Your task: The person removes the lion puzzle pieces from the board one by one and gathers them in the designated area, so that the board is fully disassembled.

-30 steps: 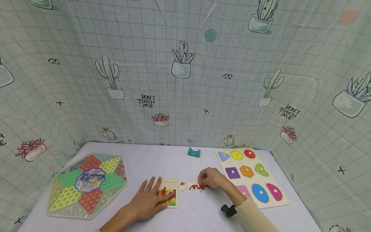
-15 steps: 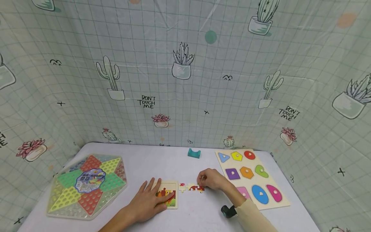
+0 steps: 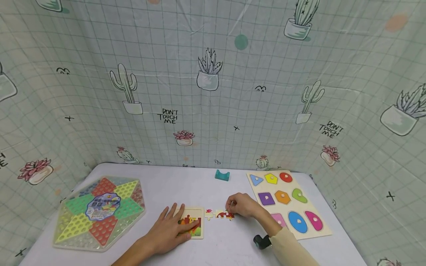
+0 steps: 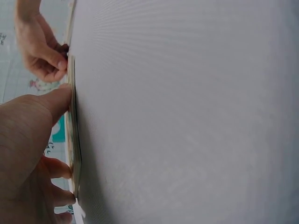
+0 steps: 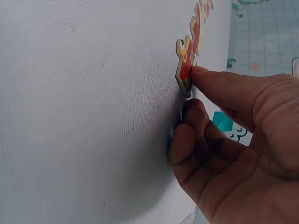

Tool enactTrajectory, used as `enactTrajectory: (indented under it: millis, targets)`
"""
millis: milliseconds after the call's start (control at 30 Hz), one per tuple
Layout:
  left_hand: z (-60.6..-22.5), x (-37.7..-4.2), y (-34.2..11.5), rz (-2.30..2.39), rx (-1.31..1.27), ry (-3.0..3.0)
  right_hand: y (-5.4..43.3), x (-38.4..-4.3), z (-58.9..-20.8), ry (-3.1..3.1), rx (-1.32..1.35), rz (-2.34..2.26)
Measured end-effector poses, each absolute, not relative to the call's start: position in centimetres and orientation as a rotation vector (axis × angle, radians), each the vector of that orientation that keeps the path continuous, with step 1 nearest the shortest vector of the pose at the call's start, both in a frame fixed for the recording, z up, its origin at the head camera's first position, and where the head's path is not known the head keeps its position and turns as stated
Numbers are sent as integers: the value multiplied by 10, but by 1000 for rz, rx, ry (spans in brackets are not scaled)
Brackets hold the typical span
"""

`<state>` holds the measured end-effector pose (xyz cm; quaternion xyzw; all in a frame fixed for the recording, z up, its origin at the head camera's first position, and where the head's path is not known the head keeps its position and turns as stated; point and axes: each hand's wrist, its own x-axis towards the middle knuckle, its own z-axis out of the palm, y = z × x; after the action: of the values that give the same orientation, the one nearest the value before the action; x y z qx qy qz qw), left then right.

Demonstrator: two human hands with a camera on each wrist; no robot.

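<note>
My left hand [image 3: 166,232] rests with spread fingers on a small framed jigsaw puzzle [image 3: 196,232], whose animal picture it partly covers. In the left wrist view, the thumb [image 4: 58,100] lies on the board's edge. Right of the board, loose jigsaw pieces lie in a row, among them a pale piece with a pink mark [image 3: 209,214] and a red-brown piece [image 3: 220,214]. My right hand [image 3: 244,205] pinches the row's right-end jigsaw piece [image 5: 185,65] between thumb and curled fingers. That piece lies at the table surface against its neighbour; the fingers hide part of it.
At the left lies a hexagonal Chinese checkers set [image 3: 103,210]. A wooden shape board [image 3: 316,225] with knobbed pieces lies at the right. A teal holder [image 3: 222,175] stands at the back, and a black object [image 3: 261,242] is beside the right forearm. A patterned curtain [image 3: 213,111] surrounds the table.
</note>
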<state>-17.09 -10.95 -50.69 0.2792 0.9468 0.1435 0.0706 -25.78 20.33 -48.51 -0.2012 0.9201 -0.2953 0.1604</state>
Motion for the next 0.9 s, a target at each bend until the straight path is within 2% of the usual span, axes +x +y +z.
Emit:
enactTrajectory:
  millis: [500, 900]
  targets:
    - [-502, -165, -120, 536, 849, 2831, 200, -263, -482, 2678, -575, -843]
    - [-502, -152, -134, 552, 837, 2749, 133, -254, -468, 2597, -756, -911]
